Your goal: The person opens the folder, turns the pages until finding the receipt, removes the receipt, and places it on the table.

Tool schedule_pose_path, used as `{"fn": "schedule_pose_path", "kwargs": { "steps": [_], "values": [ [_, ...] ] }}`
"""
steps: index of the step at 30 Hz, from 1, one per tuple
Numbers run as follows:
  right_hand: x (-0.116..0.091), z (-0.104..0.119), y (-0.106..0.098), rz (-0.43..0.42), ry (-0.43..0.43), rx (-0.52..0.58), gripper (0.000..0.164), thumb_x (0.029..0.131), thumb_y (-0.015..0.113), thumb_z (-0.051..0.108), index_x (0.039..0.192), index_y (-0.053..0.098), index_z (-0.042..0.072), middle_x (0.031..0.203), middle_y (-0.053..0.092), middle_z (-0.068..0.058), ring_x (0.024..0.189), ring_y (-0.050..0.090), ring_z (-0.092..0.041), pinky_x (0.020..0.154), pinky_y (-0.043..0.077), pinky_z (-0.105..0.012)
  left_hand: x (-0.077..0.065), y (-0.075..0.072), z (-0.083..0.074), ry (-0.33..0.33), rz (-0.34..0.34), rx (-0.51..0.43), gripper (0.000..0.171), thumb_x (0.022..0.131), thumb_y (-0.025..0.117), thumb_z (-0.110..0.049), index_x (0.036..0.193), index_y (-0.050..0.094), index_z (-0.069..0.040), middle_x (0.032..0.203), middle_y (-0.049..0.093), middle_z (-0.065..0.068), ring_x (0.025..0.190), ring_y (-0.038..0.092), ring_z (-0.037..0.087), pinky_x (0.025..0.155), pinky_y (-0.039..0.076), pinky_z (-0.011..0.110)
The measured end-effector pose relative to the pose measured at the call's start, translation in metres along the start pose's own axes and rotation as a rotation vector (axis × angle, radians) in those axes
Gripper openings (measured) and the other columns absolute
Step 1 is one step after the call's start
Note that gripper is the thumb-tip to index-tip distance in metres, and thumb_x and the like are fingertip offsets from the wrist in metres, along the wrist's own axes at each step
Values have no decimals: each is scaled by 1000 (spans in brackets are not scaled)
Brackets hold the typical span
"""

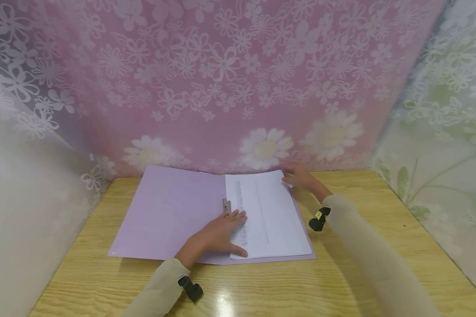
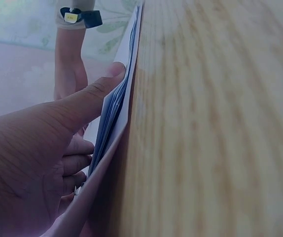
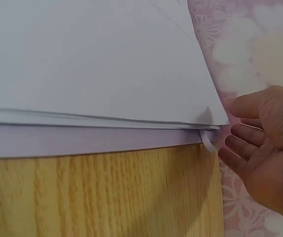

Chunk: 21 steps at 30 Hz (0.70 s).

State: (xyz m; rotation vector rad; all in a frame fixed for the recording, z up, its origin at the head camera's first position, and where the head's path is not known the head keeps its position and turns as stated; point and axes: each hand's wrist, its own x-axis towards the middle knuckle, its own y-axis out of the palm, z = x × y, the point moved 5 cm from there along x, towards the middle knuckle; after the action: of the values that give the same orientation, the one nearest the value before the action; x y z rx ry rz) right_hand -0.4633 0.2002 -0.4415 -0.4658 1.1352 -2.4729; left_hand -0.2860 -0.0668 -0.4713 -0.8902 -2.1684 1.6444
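Note:
A lilac folder (image 1: 174, 207) lies spread open on the table, with a stack of printed paper (image 1: 277, 215) on its right half. The metal clip (image 1: 227, 205) at the folder's spine is partly covered by my left hand (image 1: 218, 233). That hand rests on the sheets' left edge with fingers spread; in the left wrist view its thumb (image 2: 89, 101) lies across the top sheet. My right hand (image 1: 299, 176) is at the stack's far right corner, fingers loosely bent. In the right wrist view, a small curled white strip (image 3: 209, 141) sticks out below that corner, near the fingertips.
The wooden table (image 1: 262, 290) extends in front of the folder and to both sides. A pink flowered backdrop (image 1: 222, 110) stands right behind the folder's far edge. Pale side panels (image 1: 440, 154) flank the table. A black band (image 1: 319, 219) sits on each sleeve.

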Motion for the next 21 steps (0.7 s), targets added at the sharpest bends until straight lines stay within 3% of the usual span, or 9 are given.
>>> {"fn": "schedule_pose_path", "kwargs": {
  "steps": [8,13,17,21],
  "values": [
    [6,0,2,4,14,-41,44,95,65,0,138,57,-5,148,51,-31,138,45,-52,114,37,-66,0,-2,-4,8,-4,-10,109,78,76,-67,161,31,-11,170,22,3,159,18,24,129,15,43],
    [7,0,2,-9,80,54,47,97,63,1,142,53,-9,146,51,-33,134,51,-52,111,43,-61,0,-1,-3,3,-6,-8,110,78,76,-68,161,31,-11,170,22,2,159,19,23,129,15,42],
    [6,4,2,-25,64,145,54,96,63,-2,144,44,-17,140,53,-39,129,54,-53,109,45,-59,0,-1,-2,10,-9,-7,110,78,76,-68,161,32,-10,170,23,3,159,20,24,129,15,43],
    [4,10,-1,-8,58,155,59,95,64,-1,147,39,-17,138,52,-41,128,54,-54,108,46,-59,0,-1,-1,7,-7,-10,110,78,77,-67,161,32,-10,170,23,3,159,19,25,129,15,43]
  ]
}}
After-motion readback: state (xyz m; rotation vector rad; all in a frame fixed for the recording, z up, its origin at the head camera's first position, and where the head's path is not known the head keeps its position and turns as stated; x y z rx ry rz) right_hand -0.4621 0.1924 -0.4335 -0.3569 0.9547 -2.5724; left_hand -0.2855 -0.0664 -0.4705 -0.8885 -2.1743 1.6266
